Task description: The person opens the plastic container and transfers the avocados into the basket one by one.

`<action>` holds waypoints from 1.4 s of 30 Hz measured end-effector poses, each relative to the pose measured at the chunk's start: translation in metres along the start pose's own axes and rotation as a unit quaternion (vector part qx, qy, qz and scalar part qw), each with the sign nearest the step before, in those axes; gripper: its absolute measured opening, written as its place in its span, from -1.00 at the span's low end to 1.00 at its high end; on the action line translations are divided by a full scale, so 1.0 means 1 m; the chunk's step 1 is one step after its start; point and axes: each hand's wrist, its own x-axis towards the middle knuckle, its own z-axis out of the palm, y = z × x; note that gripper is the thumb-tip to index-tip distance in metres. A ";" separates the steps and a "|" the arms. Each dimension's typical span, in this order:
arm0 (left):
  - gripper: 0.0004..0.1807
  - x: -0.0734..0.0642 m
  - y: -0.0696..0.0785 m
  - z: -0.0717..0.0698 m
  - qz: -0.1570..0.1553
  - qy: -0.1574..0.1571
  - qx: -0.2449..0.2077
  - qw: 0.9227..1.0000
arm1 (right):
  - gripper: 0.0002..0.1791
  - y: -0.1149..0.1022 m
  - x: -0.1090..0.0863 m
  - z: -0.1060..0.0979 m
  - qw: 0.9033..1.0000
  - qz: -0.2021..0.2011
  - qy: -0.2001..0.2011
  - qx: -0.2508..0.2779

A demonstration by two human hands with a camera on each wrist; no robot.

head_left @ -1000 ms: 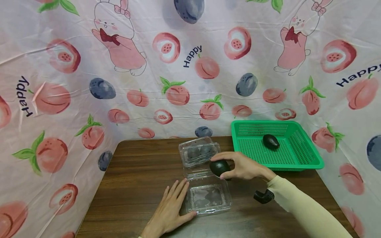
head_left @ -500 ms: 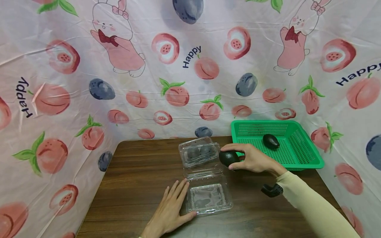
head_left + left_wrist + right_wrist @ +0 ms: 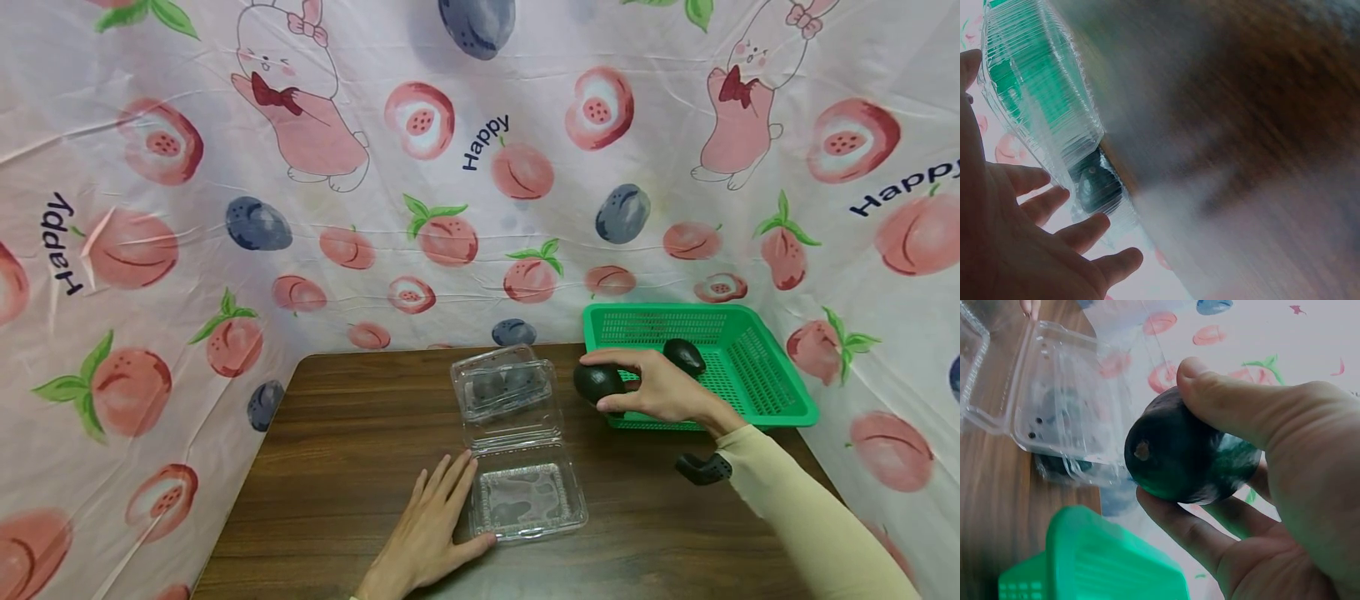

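My right hand grips a dark avocado between thumb and fingers, held up over the near left edge of the green basket. In the right wrist view the stem scar of this avocado shows at its end. My left hand lies with straight, spread fingers along the left side of an opened clear plastic clamshell box, thumb at its near corner. The box's raised lid leans back over dark avocados in another clear box behind it.
A second avocado lies inside the basket at the back right. The brown wooden table is enclosed by a fruit-printed cloth at the back and sides. A black wrist camera hangs under the right sleeve.
My right hand, with the avocado in its grip, has moved from above the clamshell box to the right and back, reaching the basket's edge. The left hand has stayed put.
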 end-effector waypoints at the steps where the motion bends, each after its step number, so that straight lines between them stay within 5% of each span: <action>1: 0.22 0.000 0.000 0.000 0.000 -0.001 -0.002 1.000 | -0.26 0.001 -0.001 -0.003 1.000 0.007 -0.002 0.009; 22: 0.22 0.000 -0.001 0.000 0.001 -0.002 -0.006 1.000 | -0.27 0.037 -0.019 -0.046 0.997 0.063 0.010 0.038; 42: 0.23 0.000 -0.001 0.001 0.001 0.004 -0.004 1.000 | -0.29 0.074 -0.031 -0.067 0.994 0.101 0.026 -0.016</action>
